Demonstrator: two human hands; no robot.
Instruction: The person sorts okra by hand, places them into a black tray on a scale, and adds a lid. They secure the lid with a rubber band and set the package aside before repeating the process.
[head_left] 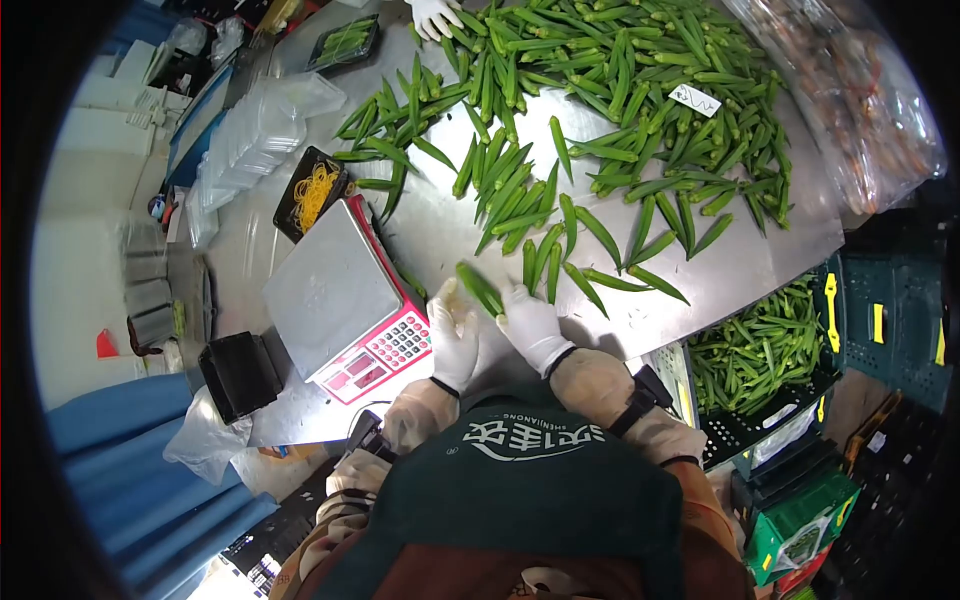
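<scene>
My right hand [533, 325], in a white glove, grips the lower end of okra pods [479, 289] that point up and left, near the table's front edge. Whether it is one pod or a small bunch I cannot make out. Just left of them is my left hand [454, 336], gloved too, its fingers apart and nothing seen in it. Loose okra [512, 195] lies ahead of both hands, joining a large pile [640, 90]. Beside my left hand stands a red and white scale [335, 285] with a bare weighing plate.
Yellow rubber bands [314, 195] fill a black tray. Clear plastic trays [255, 135] are stacked at left, near black trays [238, 375]. A crate of okra [760, 345] stands at right. At the far edge are a co-worker's gloved hand [434, 17] and a packed tray [345, 42].
</scene>
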